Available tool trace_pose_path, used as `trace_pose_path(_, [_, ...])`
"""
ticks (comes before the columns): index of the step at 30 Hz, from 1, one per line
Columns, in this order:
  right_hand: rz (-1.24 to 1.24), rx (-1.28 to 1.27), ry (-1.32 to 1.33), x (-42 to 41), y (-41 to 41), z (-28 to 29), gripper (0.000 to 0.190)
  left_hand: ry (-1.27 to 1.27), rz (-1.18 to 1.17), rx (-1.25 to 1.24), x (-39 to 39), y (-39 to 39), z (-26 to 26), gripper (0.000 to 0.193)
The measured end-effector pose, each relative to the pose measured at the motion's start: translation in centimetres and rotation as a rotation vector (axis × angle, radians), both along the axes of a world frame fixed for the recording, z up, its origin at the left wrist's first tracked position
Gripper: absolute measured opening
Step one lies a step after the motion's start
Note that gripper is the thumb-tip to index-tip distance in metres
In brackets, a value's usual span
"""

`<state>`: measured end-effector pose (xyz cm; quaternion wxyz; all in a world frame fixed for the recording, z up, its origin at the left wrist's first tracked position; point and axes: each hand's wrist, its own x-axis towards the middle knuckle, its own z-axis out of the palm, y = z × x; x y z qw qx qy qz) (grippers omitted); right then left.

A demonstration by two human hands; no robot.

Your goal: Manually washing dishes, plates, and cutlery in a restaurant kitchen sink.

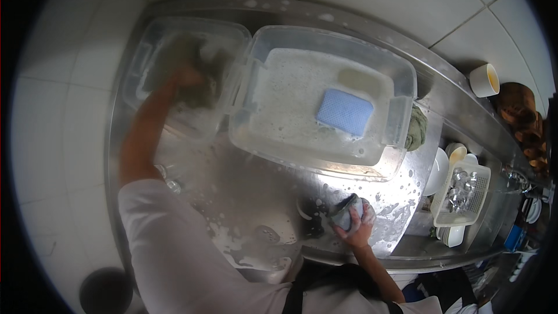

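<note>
My right hand (pixel 359 229), wet with suds, grips a grey-blue soapy sponge or folded cloth (pixel 345 216) above the steel counter (pixel 253 192). At the upper left, my left hand (pixel 189 76) reaches into a clear plastic tub (pixel 198 24). Greenish items (pixel 168 63) lie around it, too blurred to name, and its fingers cannot be made out. Beside that tub stands a larger clear plastic tub (pixel 324 35) of cloudy, sudsy water. A light-blue textured sponge (pixel 345 112) lies in it, near a dim pale oval shape (pixel 365 80).
Clear glasses (pixel 173 186) stand near my left forearm. A green-grey cloth (pixel 417 128) touches the large tub's right side. Farther right are a white basket of glassware (pixel 483 196), white bowls (pixel 437 174) and stacked white dishes (pixel 455 235). A white cup (pixel 484 80) stands on the ledge.
</note>
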<state>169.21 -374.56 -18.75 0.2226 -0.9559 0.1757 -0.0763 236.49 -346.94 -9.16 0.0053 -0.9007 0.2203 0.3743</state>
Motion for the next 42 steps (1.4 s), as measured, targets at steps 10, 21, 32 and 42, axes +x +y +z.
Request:
trace_pose_path(10, [0.031, -0.046, -0.027, 0.1, -0.1, -0.2, 0.084, 0.206, 0.096, 0.172, -4.8, -4.3, 2.4, 0.057])
trace_pose_path(21, [0.024, -0.055, 0.0, -0.2, 0.0, -0.5, 0.082, -0.052, -0.369, 0.481, -4.0, -1.6, 0.0, 0.051])
trace_pose_path(32, [0.038, -0.012, -0.008, 0.0, -0.1, -0.1, 0.083, 0.332, -0.124, 0.438, -5.7, -4.5, 5.9, 0.052])
trace_pose_path(42, [0.03, 0.016, -0.021, 0.3, 0.1, 0.8, 0.086, 0.068, -0.304, 0.556, -5.9, -3.1, 5.7, 0.048])
